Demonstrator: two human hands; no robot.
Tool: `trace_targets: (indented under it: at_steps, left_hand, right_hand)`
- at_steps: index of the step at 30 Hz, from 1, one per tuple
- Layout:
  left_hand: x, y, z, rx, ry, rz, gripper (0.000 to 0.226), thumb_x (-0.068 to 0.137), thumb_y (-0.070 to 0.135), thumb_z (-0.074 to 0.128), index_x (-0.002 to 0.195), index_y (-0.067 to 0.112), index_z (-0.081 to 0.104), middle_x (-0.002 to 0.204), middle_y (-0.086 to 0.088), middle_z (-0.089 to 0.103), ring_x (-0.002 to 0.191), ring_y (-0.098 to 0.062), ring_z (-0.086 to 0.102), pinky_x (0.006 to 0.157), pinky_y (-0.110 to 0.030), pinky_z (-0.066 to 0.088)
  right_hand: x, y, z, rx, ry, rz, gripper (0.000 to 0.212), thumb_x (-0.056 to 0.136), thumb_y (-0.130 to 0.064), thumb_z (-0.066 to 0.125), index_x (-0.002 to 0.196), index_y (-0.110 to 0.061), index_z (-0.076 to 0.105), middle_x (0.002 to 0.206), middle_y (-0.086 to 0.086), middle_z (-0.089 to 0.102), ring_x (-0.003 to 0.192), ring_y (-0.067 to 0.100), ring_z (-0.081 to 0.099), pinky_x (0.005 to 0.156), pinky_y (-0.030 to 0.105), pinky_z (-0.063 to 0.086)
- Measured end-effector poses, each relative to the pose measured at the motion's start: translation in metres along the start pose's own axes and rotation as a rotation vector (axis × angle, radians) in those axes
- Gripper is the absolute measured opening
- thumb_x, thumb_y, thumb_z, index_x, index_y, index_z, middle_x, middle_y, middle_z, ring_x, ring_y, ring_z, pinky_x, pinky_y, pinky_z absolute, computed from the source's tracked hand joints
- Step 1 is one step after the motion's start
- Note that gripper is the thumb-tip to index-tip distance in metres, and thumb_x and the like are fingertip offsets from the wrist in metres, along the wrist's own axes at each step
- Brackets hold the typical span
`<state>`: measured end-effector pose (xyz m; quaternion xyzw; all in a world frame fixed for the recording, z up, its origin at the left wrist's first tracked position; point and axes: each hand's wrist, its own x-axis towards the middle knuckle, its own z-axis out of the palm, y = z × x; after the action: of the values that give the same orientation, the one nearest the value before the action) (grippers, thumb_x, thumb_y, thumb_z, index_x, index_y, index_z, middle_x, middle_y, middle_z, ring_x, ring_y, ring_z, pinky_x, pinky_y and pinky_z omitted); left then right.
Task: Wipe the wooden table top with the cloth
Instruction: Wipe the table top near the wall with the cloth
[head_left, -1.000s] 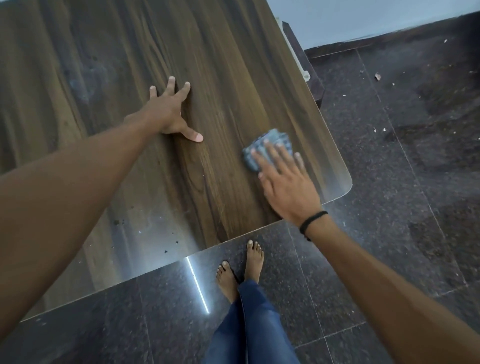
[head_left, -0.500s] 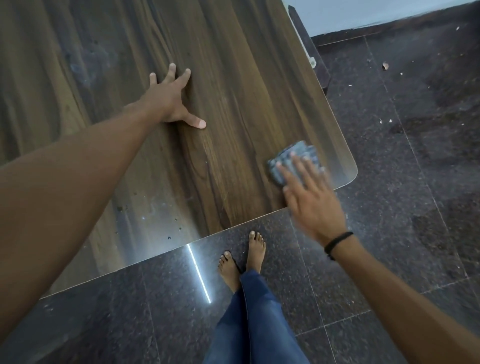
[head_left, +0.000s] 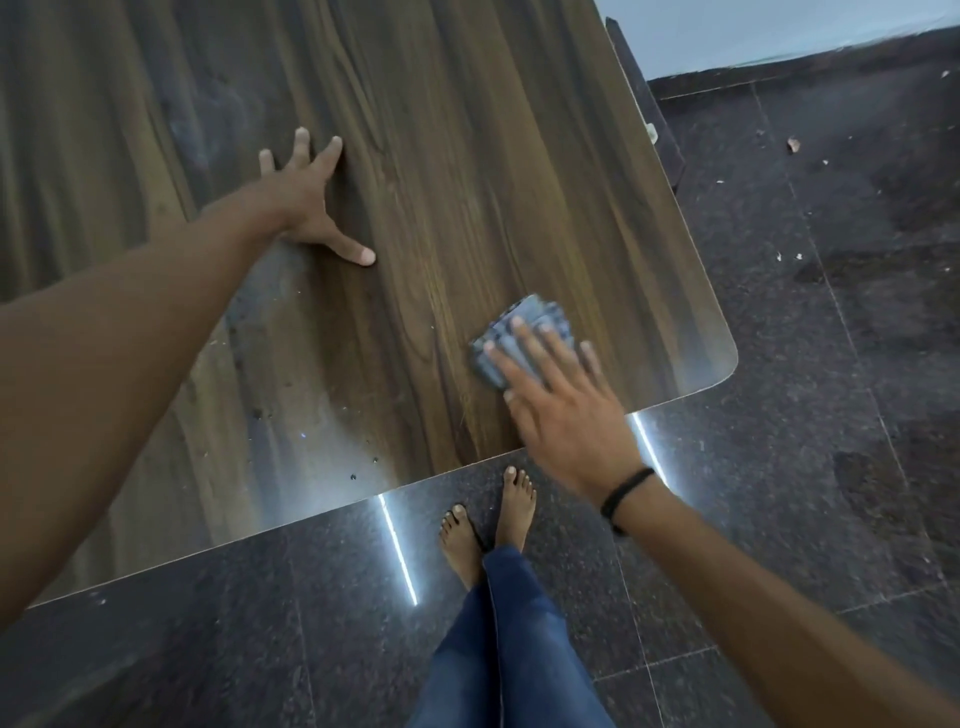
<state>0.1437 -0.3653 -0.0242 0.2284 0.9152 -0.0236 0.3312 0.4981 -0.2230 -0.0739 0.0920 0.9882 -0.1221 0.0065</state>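
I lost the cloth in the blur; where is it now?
In the head view the cloth lies on the wooden table top near its rounded right front corner, under the straight fingers of the right hand, right of the left hand.

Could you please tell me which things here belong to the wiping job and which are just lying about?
Job: cloth, under the right hand; wooden table top; left hand, flat on it.
Lying about: scrap and crumbs on the floor.

Left grip (head_left: 301, 202), right grip (head_left: 566, 415): flat, outstretched.
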Motion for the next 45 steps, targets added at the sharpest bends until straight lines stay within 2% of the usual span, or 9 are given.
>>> trace_targets:
  at_steps: [3, 8, 11, 15, 20, 24, 28, 32, 45]
  left_hand:
    - [-0.001, 0.0, 0.0, -0.027, -0.022, -0.007, 0.15, 0.042, 0.063, 0.084, 0.15, 0.041, -0.016, 0.16, 0.005, -0.026, 0.144, -0.043, -0.018, 0.113, -0.066, 0.012]
    - [0.002, -0.003, 0.002, -0.041, -0.012, 0.01, 0.155, 0.033, 0.068, 0.081, 0.15, 0.042, -0.016, 0.159, 0.006, -0.026, 0.144, -0.043, -0.018, 0.113, -0.067, 0.013]
    - [0.006, -0.006, 0.001, -0.059, -0.042, 0.007, 0.158, 0.028, 0.07, 0.081, 0.148, 0.045, -0.019, 0.158, 0.008, -0.029, 0.144, -0.043, -0.02, 0.111, -0.069, 0.014]
    - [0.01, -0.01, 0.003, -0.054, -0.041, 0.039, 0.161, 0.021, 0.076, 0.076, 0.147, 0.046, -0.02, 0.158, 0.008, -0.029, 0.144, -0.043, -0.02, 0.11, -0.07, 0.016]
    - [0.013, -0.01, 0.002, -0.067, -0.077, 0.009, 0.161, 0.023, 0.074, 0.08, 0.142, 0.051, -0.025, 0.154, 0.014, -0.035, 0.143, -0.041, -0.024, 0.108, -0.073, 0.016]
    - [0.013, -0.011, 0.004, -0.061, -0.06, 0.016, 0.163, 0.018, 0.077, 0.077, 0.143, 0.051, -0.025, 0.155, 0.015, -0.033, 0.143, -0.041, -0.023, 0.108, -0.072, 0.017]
    - [0.015, -0.01, 0.002, -0.057, -0.078, 0.005, 0.167, 0.012, 0.079, 0.075, 0.142, 0.051, -0.026, 0.155, 0.013, -0.034, 0.142, -0.044, -0.023, 0.108, -0.072, 0.016]
    - [0.017, -0.013, 0.006, -0.053, -0.052, 0.031, 0.164, 0.016, 0.078, 0.076, 0.143, 0.051, -0.024, 0.156, 0.013, -0.033, 0.143, -0.043, -0.022, 0.108, -0.071, 0.017]
    - [0.009, -0.006, 0.002, -0.018, -0.037, 0.022, 0.156, 0.038, 0.069, 0.085, 0.145, 0.045, -0.025, 0.156, 0.009, -0.033, 0.143, -0.046, -0.02, 0.11, -0.068, 0.019]
  right_hand:
    - [0.036, -0.009, -0.009, 0.092, 0.027, 0.364, 0.055, 0.106, -0.034, 0.032, 0.159, -0.032, 0.019, 0.168, 0.001, 0.007, 0.155, 0.023, 0.002, 0.123, 0.055, 0.01]
    - [0.006, -0.013, 0.002, -0.014, -0.03, -0.103, 0.054, 0.106, -0.036, 0.029, 0.159, -0.034, 0.02, 0.168, -0.003, 0.01, 0.155, 0.019, 0.005, 0.122, 0.053, 0.017]
    - [0.039, -0.011, -0.006, 0.074, 0.022, 0.291, 0.053, 0.106, -0.036, 0.029, 0.159, -0.032, 0.022, 0.168, 0.0, 0.01, 0.155, 0.022, 0.003, 0.123, 0.056, 0.012]
    - [0.002, -0.025, 0.01, -0.038, -0.019, -0.171, 0.055, 0.106, -0.038, 0.026, 0.16, -0.034, 0.014, 0.168, -0.002, 0.007, 0.155, 0.021, 0.003, 0.123, 0.054, 0.016]
    - [0.038, -0.027, -0.002, 0.036, -0.001, 0.267, 0.055, 0.105, -0.039, 0.027, 0.159, -0.035, 0.015, 0.168, 0.002, 0.007, 0.155, 0.024, 0.001, 0.123, 0.054, 0.009]
    - [-0.01, -0.018, 0.009, -0.048, -0.061, -0.334, 0.056, 0.106, -0.038, 0.032, 0.16, -0.035, 0.016, 0.168, -0.001, 0.008, 0.155, 0.021, 0.005, 0.122, 0.053, 0.019]
    - [0.048, -0.015, -0.007, 0.056, -0.028, 0.196, 0.054, 0.106, -0.037, 0.027, 0.158, -0.036, 0.014, 0.168, -0.001, 0.008, 0.155, 0.021, 0.001, 0.124, 0.052, 0.009]
    - [0.028, -0.045, 0.01, 0.006, -0.044, -0.117, 0.055, 0.106, -0.036, 0.029, 0.16, -0.034, 0.016, 0.168, 0.0, 0.009, 0.155, 0.022, 0.003, 0.123, 0.056, 0.014]
    - [0.122, -0.03, -0.008, 0.049, -0.028, 0.186, 0.056, 0.107, -0.042, 0.028, 0.16, -0.034, 0.014, 0.169, 0.0, 0.005, 0.155, 0.025, 0.0, 0.123, 0.053, 0.001]
